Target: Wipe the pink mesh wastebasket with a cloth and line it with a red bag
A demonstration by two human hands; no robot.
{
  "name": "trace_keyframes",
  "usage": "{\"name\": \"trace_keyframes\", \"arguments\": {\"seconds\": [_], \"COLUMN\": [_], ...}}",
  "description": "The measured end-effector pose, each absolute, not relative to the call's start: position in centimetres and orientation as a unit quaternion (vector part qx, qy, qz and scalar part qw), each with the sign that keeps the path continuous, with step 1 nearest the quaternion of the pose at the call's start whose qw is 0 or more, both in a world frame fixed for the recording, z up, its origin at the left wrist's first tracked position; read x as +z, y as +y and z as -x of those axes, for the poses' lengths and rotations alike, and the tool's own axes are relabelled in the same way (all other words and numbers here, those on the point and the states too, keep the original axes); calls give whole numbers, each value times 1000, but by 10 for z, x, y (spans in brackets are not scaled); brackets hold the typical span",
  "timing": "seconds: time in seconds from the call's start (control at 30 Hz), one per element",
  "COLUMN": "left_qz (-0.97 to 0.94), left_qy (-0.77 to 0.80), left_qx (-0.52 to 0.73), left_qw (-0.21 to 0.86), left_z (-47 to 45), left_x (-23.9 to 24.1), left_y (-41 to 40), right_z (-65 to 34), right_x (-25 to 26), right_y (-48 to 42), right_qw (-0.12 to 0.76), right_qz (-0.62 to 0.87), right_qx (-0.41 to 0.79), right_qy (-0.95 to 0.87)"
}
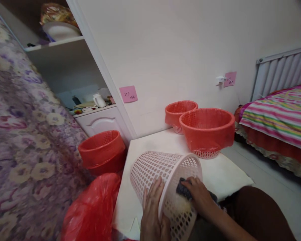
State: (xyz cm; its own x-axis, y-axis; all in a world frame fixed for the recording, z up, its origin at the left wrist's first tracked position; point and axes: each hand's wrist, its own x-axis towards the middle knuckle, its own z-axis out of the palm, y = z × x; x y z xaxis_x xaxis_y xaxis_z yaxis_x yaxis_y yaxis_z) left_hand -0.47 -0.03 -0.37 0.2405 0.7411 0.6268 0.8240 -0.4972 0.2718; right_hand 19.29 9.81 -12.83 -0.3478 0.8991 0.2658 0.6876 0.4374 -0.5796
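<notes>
Head view:
- Pink square sticky note (128, 94) on the cream wall: handwritten digits in two lines, too small to read for certain.
- Second pink sticky note (230, 79) farther right on the wall, beside a white wall fitting (220, 80); its writing is illegible.
- Pale pink perforated plastic basket (165, 179), lying tilted on its side at the near edge of the white tabletop (228, 170), open mouth facing right and away.
- Left hand (152, 214): palm laid flat on the basket's outer wall, fingers extended and spread, not curled around anything.
- Right hand (200, 197): reaching over the basket's rim, fingers closed around a dark grey cloth wad (182, 189) pressed against the rim.
- Two baskets lined with red plastic bags, one larger (207, 129) and one smaller (179, 113), upright at the far side of the tabletop, touching each other.
- Red-lined basket (102, 150) on the floor left of the table, near a crumpled red plastic bag (92, 211).
- Striped multicolour bedspread (278, 113) at right.
</notes>
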Motion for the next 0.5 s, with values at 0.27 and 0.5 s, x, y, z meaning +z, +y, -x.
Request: {"name": "trace_keyframes", "arguments": {"seconds": [0.27, 0.5], "left_qz": [746, 703], "left_qy": [-434, -419], "left_qx": [-491, -538], "left_qw": [119, 203], "left_z": [42, 42], "left_x": [-61, -93], "left_y": [1, -2], "right_z": [-177, -181], "right_x": [-147, -144], "right_y": [86, 78], "right_qw": [285, 286], "right_qz": [513, 493], "right_qx": [145, 137], "right_qy": [-796, -810]}}
